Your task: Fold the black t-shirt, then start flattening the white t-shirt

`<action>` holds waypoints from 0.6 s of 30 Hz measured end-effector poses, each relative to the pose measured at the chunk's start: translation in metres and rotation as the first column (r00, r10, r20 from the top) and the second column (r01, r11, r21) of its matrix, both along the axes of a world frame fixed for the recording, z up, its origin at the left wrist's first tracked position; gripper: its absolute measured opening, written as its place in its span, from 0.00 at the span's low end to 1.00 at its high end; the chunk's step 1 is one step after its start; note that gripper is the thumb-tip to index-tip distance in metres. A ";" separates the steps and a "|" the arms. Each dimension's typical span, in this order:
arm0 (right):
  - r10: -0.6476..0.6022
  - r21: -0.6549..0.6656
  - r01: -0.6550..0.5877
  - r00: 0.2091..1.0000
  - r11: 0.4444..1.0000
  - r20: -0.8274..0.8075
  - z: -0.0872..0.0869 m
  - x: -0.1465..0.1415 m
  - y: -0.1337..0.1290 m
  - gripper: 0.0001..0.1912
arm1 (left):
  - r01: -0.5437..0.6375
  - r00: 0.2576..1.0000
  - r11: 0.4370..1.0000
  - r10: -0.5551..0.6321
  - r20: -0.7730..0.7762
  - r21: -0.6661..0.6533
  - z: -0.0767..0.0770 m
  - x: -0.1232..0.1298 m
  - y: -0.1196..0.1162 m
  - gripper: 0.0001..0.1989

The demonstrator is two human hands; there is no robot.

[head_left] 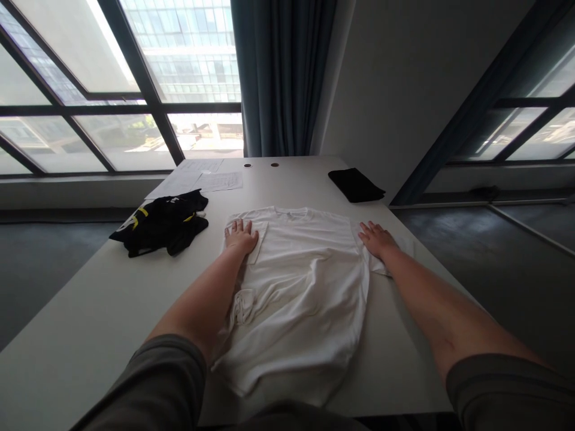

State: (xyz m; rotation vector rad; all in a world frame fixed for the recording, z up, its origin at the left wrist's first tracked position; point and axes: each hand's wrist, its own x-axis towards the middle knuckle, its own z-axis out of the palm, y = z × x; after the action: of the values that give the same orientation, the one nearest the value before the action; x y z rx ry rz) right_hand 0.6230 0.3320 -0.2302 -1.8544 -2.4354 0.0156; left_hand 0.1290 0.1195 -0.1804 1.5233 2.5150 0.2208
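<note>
A white T-shirt (287, 269) lies spread on the table, its collar toward the far side and its lower half wrinkled. Fingers spread, my left hand (241, 237) rests flat on the left sleeve, which is folded inward over the body of the shirt. My right hand (376, 239) presses flat on the right sleeve, which reaches out to the side. A bunched patch of cloth shows at the shirt's left edge, near my left forearm. Neither hand grips anything.
The white table (112, 335) has a crumpled black garment with yellow marks (164, 224) at the left. Behind it lie paper sheets (220, 181). A folded black cloth (356, 185) sits near the far right edge. A blue curtain (283, 78) hangs beyond the table.
</note>
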 end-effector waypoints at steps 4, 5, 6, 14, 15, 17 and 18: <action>0.057 0.021 -0.057 0.998 0.998 -0.034 0.004 -0.011 0.010 0.35 | -0.038 0.999 0.999 0.038 -0.011 0.011 -0.002 -0.009 0.013 0.38; 0.076 0.041 -0.074 0.996 0.996 -0.052 0.006 -0.013 0.012 0.34 | -0.048 0.999 0.999 0.048 -0.011 0.009 -0.002 -0.011 0.016 0.38; 0.093 0.071 -0.088 0.993 0.994 -0.073 0.008 -0.015 0.014 0.33 | -0.058 0.998 0.998 0.058 -0.012 0.007 -0.002 -0.012 0.019 0.38; -0.004 0.257 0.035 0.993 0.966 -0.121 0.031 -0.036 0.006 0.28 | -0.080 0.996 0.997 0.080 -0.029 0.005 0.001 -0.022 0.037 0.38; -0.045 0.252 0.074 0.992 0.965 -0.121 0.036 -0.043 0.002 0.27 | -0.078 0.996 0.997 0.078 -0.033 0.015 0.001 -0.023 0.037 0.38; -0.117 0.237 0.145 0.985 0.961 -0.130 0.046 -0.064 -0.010 0.25 | -0.075 0.996 0.996 0.077 -0.041 0.038 0.001 -0.023 0.036 0.37; -0.113 0.220 0.141 0.984 0.965 -0.136 0.051 -0.079 -0.017 0.24 | -0.077 0.996 0.996 0.079 -0.044 0.047 0.000 -0.023 0.036 0.36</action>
State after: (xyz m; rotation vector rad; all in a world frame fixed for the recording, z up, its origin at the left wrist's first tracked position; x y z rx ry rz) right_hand 0.5443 0.3149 -0.1794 -1.8439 -2.1329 -0.1490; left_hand 0.1057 0.1555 -0.1799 1.4639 2.6254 0.2589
